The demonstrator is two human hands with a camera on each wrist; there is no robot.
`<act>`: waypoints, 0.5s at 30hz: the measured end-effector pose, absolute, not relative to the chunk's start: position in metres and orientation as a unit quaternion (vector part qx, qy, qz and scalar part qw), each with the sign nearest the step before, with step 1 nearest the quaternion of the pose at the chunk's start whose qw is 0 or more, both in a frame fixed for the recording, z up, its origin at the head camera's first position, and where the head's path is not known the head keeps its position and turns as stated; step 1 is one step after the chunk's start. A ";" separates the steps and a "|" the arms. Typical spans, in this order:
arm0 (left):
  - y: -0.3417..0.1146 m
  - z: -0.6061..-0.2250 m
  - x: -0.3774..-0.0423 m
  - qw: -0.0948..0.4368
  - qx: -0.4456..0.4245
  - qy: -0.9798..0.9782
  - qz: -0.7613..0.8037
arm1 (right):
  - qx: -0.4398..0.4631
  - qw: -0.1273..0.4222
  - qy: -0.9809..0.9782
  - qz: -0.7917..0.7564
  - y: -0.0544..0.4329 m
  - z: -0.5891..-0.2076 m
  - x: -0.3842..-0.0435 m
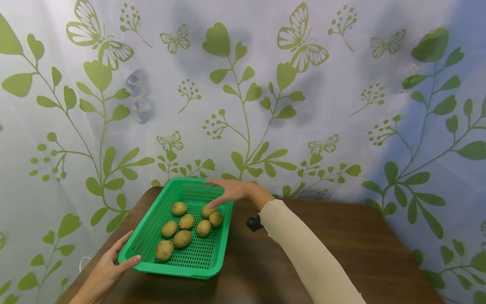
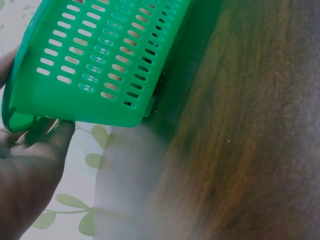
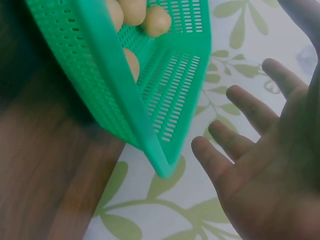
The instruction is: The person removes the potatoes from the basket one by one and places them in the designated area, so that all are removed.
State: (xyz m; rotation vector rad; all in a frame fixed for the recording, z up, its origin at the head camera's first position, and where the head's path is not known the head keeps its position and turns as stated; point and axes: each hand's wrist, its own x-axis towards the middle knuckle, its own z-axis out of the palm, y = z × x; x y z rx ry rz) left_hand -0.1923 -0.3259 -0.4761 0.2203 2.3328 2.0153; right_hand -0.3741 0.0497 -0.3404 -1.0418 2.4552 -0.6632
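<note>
A green slatted plastic basket (image 1: 171,270) stands on the left part of the table, with several potatoes (image 1: 183,239) loose on its floor. At its near left corner my left hand (image 1: 104,270) grips the rim, thumb on top. The left wrist view shows the fingers around the edge of the basket wall (image 2: 85,107). Over the far right corner reaches my right hand (image 1: 234,190), its fingers spread and holding nothing. From the right wrist, that hand's fingertips (image 3: 201,149) appear straight and apart from the rim. In the head view the thumb overlaps one potato.
The brown wooden table (image 1: 303,253) extends to the right of the basket. Behind it hangs a pale curtain (image 1: 334,105) printed with green leaves and butterflies. A small black device (image 1: 253,223) sits at the right wrist, beside the sleeve (image 1: 300,240).
</note>
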 end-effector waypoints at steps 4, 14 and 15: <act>-0.331 -0.480 -0.189 0.020 0.077 0.758 0.648 | -0.373 0.207 0.875 -0.231 0.034 -0.349 -0.378; -0.331 -0.482 -0.192 0.036 0.083 0.742 0.664 | -0.362 0.223 0.870 -0.251 0.011 -0.376 -0.396; -0.332 -0.483 -0.192 0.034 0.091 0.738 0.668 | -0.361 0.225 0.869 -0.253 0.009 -0.379 -0.397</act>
